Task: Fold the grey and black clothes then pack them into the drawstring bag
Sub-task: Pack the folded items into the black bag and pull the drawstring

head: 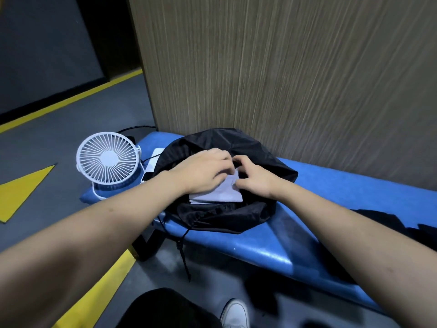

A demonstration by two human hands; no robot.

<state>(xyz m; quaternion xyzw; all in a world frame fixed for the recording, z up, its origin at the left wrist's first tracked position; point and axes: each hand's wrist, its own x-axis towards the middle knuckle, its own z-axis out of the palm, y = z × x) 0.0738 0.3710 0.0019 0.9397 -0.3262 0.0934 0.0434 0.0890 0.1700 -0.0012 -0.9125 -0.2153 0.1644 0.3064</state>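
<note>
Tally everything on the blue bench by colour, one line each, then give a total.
Black: 2, the drawstring bag and the black garment lying at the right end of the bench.
Grey: 1, the folded grey garment in the bag's mouth, under both hands.
White: 2, the fan and a flat white item behind it, partly hidden.
Total: 5

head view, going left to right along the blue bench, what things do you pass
White round desk fan → black drawstring bag holding the folded grey cloth, both hands on it → bare stretch of blue padded bench → black garment lying at the right end, partly behind the right forearm.
</note>
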